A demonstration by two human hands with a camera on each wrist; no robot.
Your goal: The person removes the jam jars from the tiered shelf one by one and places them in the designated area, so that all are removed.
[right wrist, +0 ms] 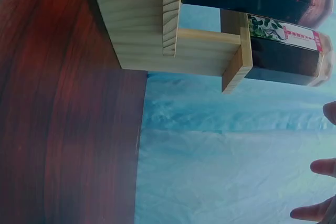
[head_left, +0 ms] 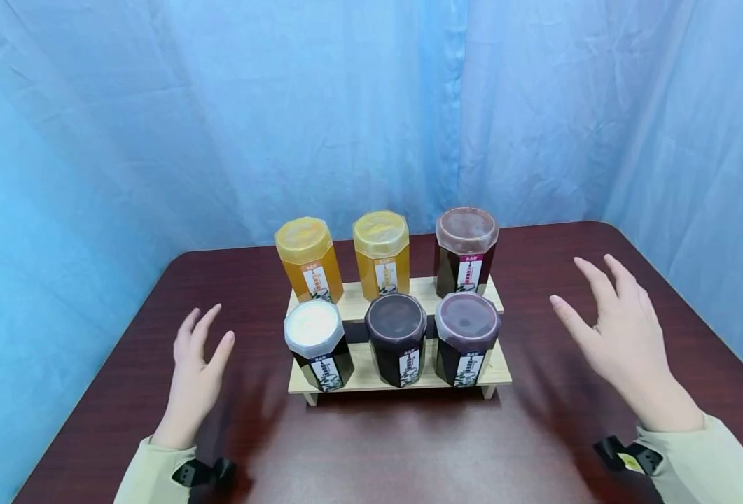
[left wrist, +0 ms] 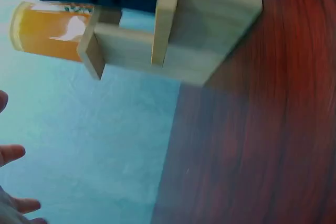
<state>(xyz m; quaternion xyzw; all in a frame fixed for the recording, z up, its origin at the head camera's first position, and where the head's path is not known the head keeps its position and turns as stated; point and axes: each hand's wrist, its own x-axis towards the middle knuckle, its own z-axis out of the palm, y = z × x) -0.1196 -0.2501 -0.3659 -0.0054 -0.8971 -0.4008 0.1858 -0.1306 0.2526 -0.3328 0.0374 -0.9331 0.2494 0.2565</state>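
A two-tier wooden rack stands mid-table with several lidded jars on it. On its upper tier are two yellow jars and a dark red jar. The lower tier bears a dark jar with a white lid and two dark jars with purplish lids. Left of the rack my left hand hovers, fingers spread, touching nothing. My right hand is likewise raised to the right of the rack, fingers apart and holding nothing. Only fingertips show in each wrist view.
A dark reddish-brown wooden table carries the rack. Light blue curtains hang behind it and along both sides. A black strap device is on the left wrist, another on the right.
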